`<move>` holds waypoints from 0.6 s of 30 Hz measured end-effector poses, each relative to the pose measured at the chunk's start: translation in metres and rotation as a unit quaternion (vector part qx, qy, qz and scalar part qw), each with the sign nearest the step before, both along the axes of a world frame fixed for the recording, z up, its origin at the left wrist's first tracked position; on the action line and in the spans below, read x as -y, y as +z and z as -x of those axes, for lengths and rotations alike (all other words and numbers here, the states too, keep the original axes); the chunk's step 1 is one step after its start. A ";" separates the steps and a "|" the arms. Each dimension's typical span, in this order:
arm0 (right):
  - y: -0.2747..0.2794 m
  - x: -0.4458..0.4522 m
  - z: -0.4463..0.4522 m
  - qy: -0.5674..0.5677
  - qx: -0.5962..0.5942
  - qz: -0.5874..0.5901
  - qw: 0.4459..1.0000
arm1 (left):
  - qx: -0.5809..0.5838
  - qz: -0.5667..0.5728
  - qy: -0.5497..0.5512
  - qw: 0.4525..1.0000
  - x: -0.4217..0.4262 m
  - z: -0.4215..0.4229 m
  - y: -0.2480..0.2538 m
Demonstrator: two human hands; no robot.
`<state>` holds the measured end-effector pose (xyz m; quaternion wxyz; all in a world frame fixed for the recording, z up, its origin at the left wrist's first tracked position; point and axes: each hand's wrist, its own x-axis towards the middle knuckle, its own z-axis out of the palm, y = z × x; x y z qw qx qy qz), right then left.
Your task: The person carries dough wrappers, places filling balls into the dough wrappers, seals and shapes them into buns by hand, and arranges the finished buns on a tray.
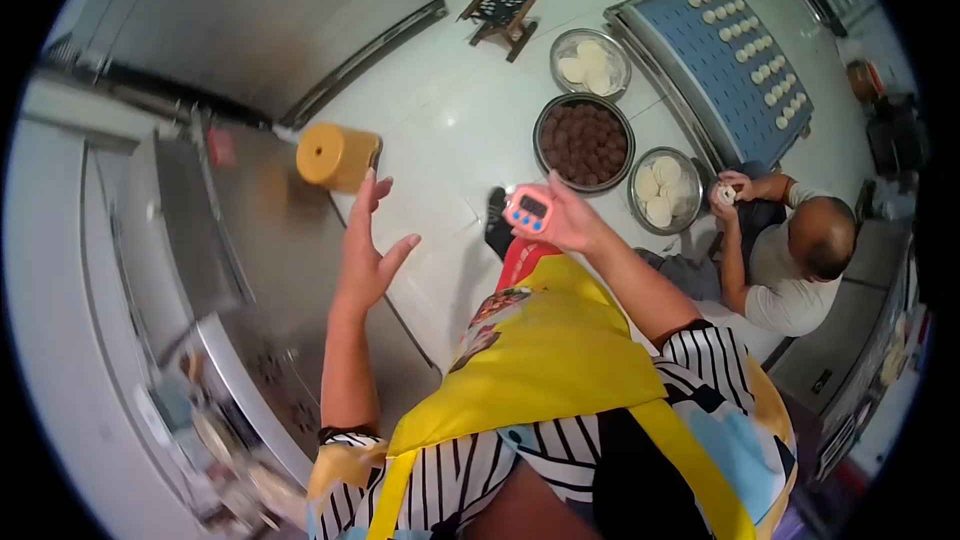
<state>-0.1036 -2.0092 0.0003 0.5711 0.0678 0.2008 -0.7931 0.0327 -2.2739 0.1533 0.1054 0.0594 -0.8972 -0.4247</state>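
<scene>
A pink digital timer (528, 210) with a dark display and blue buttons lies in my right hand (572, 218), its face turned up toward me. The fingers curl around its edge. My left hand (368, 252) is raised at the left with thumb and fingers apart, holding nothing. Just beyond it stands a yellow plastic stool (338, 157). Past my right hand, on the floor, sits a metal bowl of dark brown balls (584, 142). Beside that are two bowls of pale dough rounds, one farther off (592, 64) and one nearer the right (662, 190).
A co-worker (785, 250) sits at the right, both hands on a small pale dough piece (727, 194). Behind the bowls a blue perforated tray (705, 70) carries rows of small pale rounds. A folding stool (502, 15) stands at the back. A steel counter (290, 270) runs along the left.
</scene>
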 end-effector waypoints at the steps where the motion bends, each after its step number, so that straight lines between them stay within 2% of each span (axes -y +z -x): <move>1: -0.007 0.008 0.032 -0.047 -0.005 0.005 0.999 | -0.006 0.001 -0.012 1.000 0.026 0.036 -0.009; 4: -0.039 0.028 0.126 -0.179 -0.014 -0.106 0.978 | -0.006 -0.019 -0.010 1.000 0.097 0.119 -0.044; 6: -0.091 0.031 0.189 -0.148 -0.139 0.151 0.967 | 0.046 -0.067 0.010 0.997 0.134 0.160 -0.062; 7: -0.062 0.035 0.197 -0.276 0.050 -0.086 0.956 | 0.068 -0.048 0.003 0.997 0.150 0.181 -0.063; 8: -0.072 0.039 0.211 -0.311 0.031 -0.082 0.947 | 0.087 -0.037 -0.015 0.995 0.172 0.198 -0.071; 10: -0.052 0.057 0.247 -0.372 0.059 -0.126 0.918 | 0.117 -0.013 -0.043 0.992 0.219 0.241 -0.076; 14: -0.065 0.057 0.316 -0.453 0.064 -0.059 0.887 | 0.149 -0.113 -0.061 0.980 0.274 0.365 -0.092; 16: -0.058 0.068 0.338 -0.514 0.068 -0.061 0.853 | 0.165 -0.082 -0.144 0.972 0.276 0.463 -0.083; 17: -0.060 0.069 0.345 -0.535 0.060 -0.024 0.842 | 0.141 -0.060 -0.194 0.969 0.275 0.514 -0.088; 18: -0.050 0.077 0.355 -0.572 0.082 -0.051 0.814 | 0.124 -0.047 -0.233 0.963 0.271 0.557 -0.096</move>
